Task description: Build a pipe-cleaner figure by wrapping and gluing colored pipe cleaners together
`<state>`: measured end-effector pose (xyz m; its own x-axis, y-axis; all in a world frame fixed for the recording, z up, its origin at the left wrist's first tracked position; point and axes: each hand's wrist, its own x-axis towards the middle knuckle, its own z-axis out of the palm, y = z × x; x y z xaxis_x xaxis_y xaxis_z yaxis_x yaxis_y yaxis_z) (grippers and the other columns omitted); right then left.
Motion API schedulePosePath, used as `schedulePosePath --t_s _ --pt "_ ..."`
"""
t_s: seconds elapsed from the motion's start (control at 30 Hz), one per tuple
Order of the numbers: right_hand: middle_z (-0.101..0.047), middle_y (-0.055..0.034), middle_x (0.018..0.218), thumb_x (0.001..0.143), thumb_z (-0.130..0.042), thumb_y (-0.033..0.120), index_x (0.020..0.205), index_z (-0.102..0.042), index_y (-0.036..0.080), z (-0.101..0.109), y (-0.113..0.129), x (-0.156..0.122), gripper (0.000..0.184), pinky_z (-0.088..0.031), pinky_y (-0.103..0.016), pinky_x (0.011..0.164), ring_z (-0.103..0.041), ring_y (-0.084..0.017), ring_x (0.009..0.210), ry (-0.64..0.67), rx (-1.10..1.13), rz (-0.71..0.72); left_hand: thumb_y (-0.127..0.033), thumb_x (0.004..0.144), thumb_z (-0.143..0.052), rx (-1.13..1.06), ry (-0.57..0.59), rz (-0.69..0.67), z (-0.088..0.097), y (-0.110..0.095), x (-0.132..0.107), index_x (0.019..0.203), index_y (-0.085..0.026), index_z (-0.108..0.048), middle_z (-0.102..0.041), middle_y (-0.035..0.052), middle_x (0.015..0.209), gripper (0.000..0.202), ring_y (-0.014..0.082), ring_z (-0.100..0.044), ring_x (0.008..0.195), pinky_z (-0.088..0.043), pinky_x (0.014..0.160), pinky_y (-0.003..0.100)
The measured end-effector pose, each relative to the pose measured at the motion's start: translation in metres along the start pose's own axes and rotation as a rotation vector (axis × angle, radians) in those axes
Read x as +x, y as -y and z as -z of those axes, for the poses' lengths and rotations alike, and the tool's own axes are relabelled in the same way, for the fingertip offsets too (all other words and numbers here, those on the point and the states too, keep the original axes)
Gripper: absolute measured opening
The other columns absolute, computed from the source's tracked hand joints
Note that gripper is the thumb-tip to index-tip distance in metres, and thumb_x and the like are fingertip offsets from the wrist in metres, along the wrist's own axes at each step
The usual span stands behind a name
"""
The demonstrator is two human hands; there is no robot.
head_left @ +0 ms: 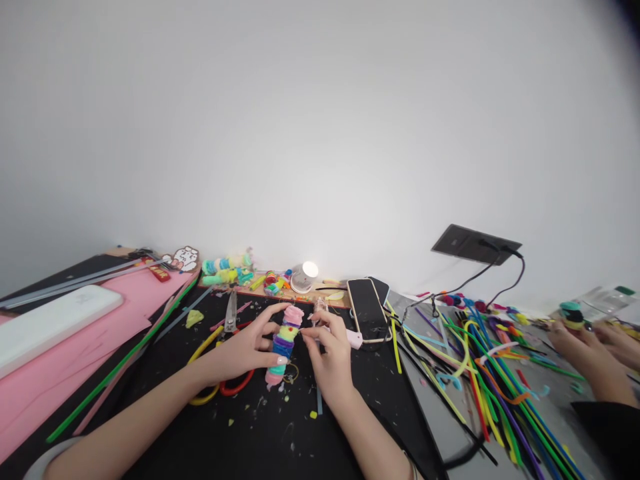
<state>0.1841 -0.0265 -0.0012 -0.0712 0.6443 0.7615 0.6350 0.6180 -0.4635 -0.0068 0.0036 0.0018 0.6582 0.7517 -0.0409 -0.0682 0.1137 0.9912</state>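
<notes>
On my feed the stack of coiled pipe cleaners (pixel 284 345) stands tilted a little, its foot on the black surface (pixel 280 433) about midway between the left and right edges and closer to the far edge than the near one. The left hand (pixel 245 348) is wrapped round it from the side. Its fingers (pixel 270 312) reach over the upper coils and the thumb presses low on the front, so the stack is firmly grasped. I judge that this grip steadies the soft column so it cannot bend or topple.

The right hand (pixel 331 360) comes in from the other side. Its fingers (pixel 311 331) are pinched together against the pink and yellow coils near the top. I cannot tell whether they also hold a loose strand.

Scissors (pixel 231 313) lie just beyond the left hand, blades pointing to the far edge, within easy reach. A phone (pixel 369 308) lies face up near the far edge, to the right of the hands and out of their way. A small lit lamp (pixel 305 274) glows at the far edge.

Loose pipe cleaners (pixel 487 363) sprawl over the right part of the surface. A co-worker's hands (pixel 590 347) are busy there, well apart from the stack. A pink sheet (pixel 65 363) covers the left corner.
</notes>
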Motion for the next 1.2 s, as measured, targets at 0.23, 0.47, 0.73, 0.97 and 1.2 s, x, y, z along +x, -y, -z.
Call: schedulePosePath --t_s 0.23,0.47,0.73,0.97,1.2 --pt "-0.058 -0.007 0.097 0.082 -0.055 0.004 0.081 -0.066 0.019 0.0 -0.003 0.001 0.019 -0.048 -0.036 0.083 -0.056 -0.02 0.094 -0.01 0.034 -0.012 -0.021 0.074 -0.069 -0.004 -0.014 0.002 0.0 -0.001 0.0 0.14 -0.036 -0.021 -0.057 0.0051 0.117 0.082 0.0202 -0.062 0.094 -0.045 0.089 0.042" --pt "-0.058 -0.0066 0.099 0.081 -0.056 0.006 0.082 -0.068 0.021 0.0 -0.012 -0.002 0.02 -0.047 -0.037 0.082 -0.055 -0.021 0.095 -0.032 -0.033 -0.074 -0.026 0.073 -0.072 0.0 -0.114 0.05 0.002 -0.002 -0.002 0.142 -0.037 -0.019 -0.055 0.0069 0.119 0.088 0.0209 -0.06 0.1 -0.043 0.094 0.043" --pt "-0.061 -0.0059 0.107 0.075 -0.065 0.003 0.071 -0.068 0.022 -0.006 -0.022 -0.002 0.02 -0.043 -0.043 0.082 -0.05 -0.026 0.099 0.157 -0.218 -0.093 -0.029 0.072 -0.074 -0.166 -0.248 -0.02 0.0 -0.004 0.0 0.142 -0.041 -0.015 -0.057 0.0071 0.124 0.093 0.0236 -0.065 0.098 -0.049 0.087 0.042" --pt "-0.059 -0.0053 0.119 0.074 -0.062 -0.001 0.082 -0.072 0.025 -0.009 -0.022 -0.005 0.029 -0.039 -0.051 0.083 -0.044 -0.032 0.11 0.313 -0.318 -0.083 -0.027 0.072 -0.074 -0.219 -0.284 -0.025 0.0 -0.009 0.0 0.14 -0.042 -0.02 -0.058 0.0066 0.124 0.089 0.0264 -0.064 0.102 -0.051 0.086 0.042" --pt "-0.06 -0.0066 0.115 0.075 -0.061 0.002 0.083 -0.068 0.024 -0.007 -0.021 -0.004 0.024 -0.039 -0.049 0.082 -0.045 -0.03 0.107 0.288 -0.314 -0.113 -0.028 0.073 -0.073 -0.223 -0.277 -0.027 -0.001 -0.01 0.0 0.141 -0.042 -0.018 -0.057 0.0067 0.124 0.089 0.0249 -0.065 0.101 -0.051 0.087 0.042"
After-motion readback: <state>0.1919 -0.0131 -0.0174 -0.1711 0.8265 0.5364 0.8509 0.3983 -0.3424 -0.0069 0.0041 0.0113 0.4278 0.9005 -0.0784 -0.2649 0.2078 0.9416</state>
